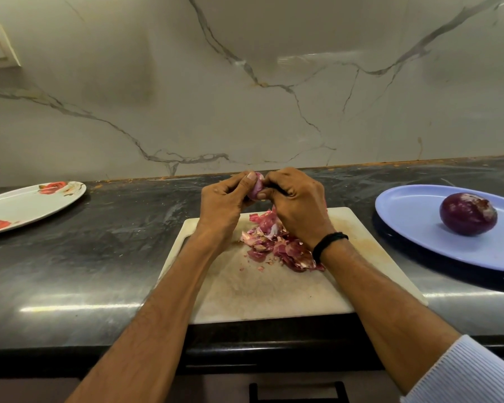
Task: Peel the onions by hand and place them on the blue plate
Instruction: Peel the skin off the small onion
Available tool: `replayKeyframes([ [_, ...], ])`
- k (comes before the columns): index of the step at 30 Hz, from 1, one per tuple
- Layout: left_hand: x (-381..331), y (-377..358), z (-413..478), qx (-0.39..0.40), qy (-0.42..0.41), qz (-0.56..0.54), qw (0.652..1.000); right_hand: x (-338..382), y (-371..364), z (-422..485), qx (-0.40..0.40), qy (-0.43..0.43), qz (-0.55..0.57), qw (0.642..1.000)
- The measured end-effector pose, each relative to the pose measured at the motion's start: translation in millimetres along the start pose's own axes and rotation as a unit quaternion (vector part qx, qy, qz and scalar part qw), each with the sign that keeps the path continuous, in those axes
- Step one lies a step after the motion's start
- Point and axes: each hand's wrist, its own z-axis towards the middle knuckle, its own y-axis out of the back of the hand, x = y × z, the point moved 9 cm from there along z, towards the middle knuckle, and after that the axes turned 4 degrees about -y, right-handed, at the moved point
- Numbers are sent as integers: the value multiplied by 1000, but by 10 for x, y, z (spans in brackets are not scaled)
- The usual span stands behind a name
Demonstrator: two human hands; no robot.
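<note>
We hold a small onion (256, 187) in both hands above a white cutting board (259, 292).

Our left hand (224, 199) and right hand (297, 199) both curl their fingers around the pale pink bulb, over the board's far edge. A heap of red-purple skins (277, 242) lies on the board beneath our right hand (a black band (329, 242) circles that wrist). To the right, on the dark counter (99, 251), the blue plate (419, 237) carries one peeled onion (467, 214). Far left sits a white flowered plate (26, 205).
</note>
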Motion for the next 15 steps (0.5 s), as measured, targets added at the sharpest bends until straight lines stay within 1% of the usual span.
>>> replayKeyframes([
  [3,-17,7,-2,0,-6,2,1000,33,-32,-15,18,15,-4,1000],
  [5,-39,4,-13,-13,-7,-11,1000,43,-37,-10,19,9,-2,1000],
  [9,-65,17,-29,-43,4,-49,998,26,-14,15,-1,-25,14,1000],
  [15,-56,14,-25,-44,10,-60,997,0,67,33,-40,-42,29,998],
])
